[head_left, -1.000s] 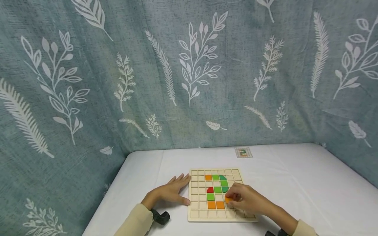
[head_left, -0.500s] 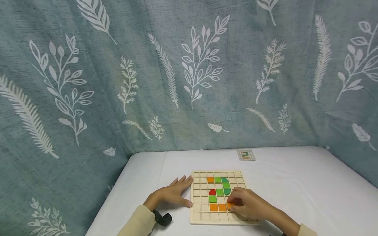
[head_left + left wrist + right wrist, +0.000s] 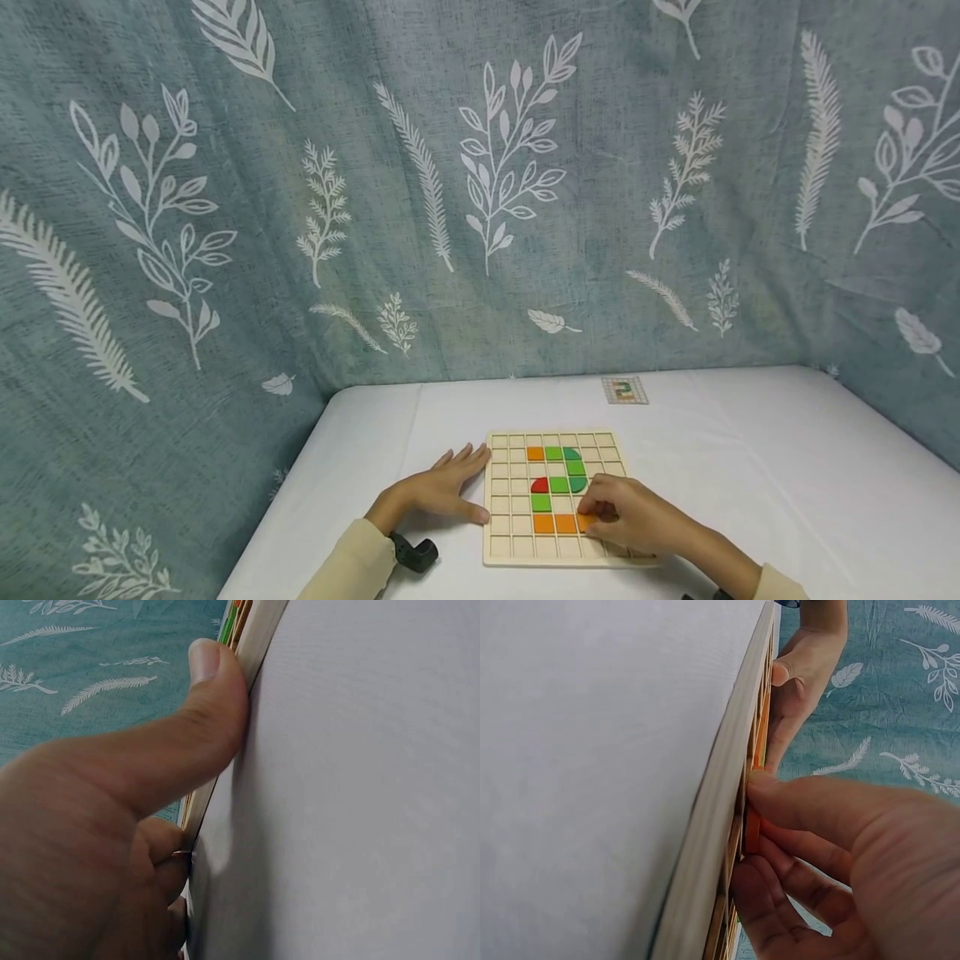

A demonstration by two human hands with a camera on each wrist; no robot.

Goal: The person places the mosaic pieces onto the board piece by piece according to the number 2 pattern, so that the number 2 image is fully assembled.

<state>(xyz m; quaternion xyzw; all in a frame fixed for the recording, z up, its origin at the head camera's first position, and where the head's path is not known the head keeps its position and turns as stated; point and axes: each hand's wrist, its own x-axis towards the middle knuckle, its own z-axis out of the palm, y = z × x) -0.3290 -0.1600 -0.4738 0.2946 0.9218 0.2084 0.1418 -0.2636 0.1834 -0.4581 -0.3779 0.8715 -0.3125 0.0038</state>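
A pale wooden grid board (image 3: 501, 546) lies on the table, with coloured tiles set in some of its squares. My right hand (image 3: 628, 512) pinches an orange tile (image 3: 752, 832) between thumb and fingers at the right end of a lower orange row. In the right wrist view that tile stands partly proud of the grid. With fingers spread, my left hand (image 3: 441, 490) rests at the board's left side, its thumb (image 3: 217, 697) against the edge. Green tiles (image 3: 558, 485), a red rounded tile (image 3: 539, 486) and teal rounded tiles (image 3: 577, 484) sit higher up.
A small card (image 3: 625, 390) printed with a coloured grid pattern lies behind the board. White cloth covers the table (image 3: 750, 467). A leaf-patterned curtain (image 3: 420, 317) hangs along the back and sides. Dark bands are on both wrists.
My right hand has brought the orange tile down, level with the two orange tiles of the lower row. My left hand stays at the board's edge. The head view has shifted slightly.
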